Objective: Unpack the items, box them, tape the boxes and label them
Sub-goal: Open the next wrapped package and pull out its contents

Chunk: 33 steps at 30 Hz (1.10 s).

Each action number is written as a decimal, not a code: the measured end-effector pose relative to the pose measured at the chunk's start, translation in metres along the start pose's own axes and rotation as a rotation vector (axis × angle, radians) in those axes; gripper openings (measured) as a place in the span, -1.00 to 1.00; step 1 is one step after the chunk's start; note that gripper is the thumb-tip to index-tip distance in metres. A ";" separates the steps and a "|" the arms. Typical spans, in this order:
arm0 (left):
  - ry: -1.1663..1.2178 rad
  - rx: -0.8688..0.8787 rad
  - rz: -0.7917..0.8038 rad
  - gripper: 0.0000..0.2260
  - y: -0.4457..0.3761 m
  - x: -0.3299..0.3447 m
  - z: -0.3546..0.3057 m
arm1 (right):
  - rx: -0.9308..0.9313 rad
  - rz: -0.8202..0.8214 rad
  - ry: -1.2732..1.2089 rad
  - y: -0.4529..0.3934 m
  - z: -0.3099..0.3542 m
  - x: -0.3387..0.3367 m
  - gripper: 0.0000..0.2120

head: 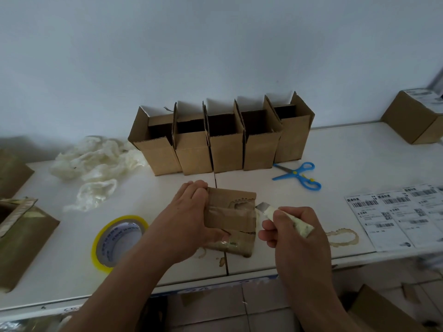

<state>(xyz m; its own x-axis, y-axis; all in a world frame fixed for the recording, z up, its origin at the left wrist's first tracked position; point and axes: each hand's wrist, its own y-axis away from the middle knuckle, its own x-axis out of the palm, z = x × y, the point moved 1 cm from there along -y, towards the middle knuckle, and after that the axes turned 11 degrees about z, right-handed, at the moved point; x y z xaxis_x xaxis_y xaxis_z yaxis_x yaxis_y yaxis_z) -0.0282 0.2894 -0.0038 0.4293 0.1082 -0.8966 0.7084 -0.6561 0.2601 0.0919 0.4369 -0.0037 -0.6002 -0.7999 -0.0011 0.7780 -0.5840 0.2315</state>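
The left hand (191, 219) grips the taped parcel (231, 221) flat on the surface (335, 149), bracing it for cutting. The right hand (292, 228) holds a utility knife (278, 213), blade at the parcel's right edge. Five open boxes (223, 137) stand behind, ready for contents.

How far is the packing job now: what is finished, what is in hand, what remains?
Done: five open boxes stand ready; wrapping lies discarded. In hand: left hand holds a taped parcel, right hand brings a utility knife to it. Left: boxing, taping with the tape roll, sticking labels.
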 end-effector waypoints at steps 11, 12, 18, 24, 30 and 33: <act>0.018 0.000 -0.005 -0.38 0.000 -0.001 -0.001 | 0.042 0.030 0.043 0.011 -0.004 -0.005 -0.91; 0.020 -0.002 -0.001 -0.37 0.000 -0.001 -0.001 | 0.046 0.038 0.042 0.013 -0.004 -0.005 -0.92; 0.041 0.012 0.014 -0.31 0.000 -0.001 0.002 | 0.047 -0.028 -0.005 0.017 0.002 -0.011 -0.90; 0.076 0.032 0.030 -0.46 0.002 -0.003 0.004 | -0.043 -0.069 -0.003 0.001 0.008 -0.004 -0.89; 0.073 0.025 0.033 -0.48 0.002 -0.002 0.006 | -0.033 -0.006 0.048 0.005 0.003 -0.003 -0.89; 0.091 0.041 0.052 -0.48 0.002 -0.003 0.004 | -0.026 0.003 0.098 0.013 0.004 -0.010 -0.88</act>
<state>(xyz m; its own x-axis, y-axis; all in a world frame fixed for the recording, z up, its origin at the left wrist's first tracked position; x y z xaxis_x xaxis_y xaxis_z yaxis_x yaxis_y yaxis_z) -0.0302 0.2845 -0.0016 0.5154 0.1387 -0.8457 0.6610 -0.6924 0.2892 0.1072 0.4383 0.0035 -0.5773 -0.8108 -0.0961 0.7853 -0.5836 0.2067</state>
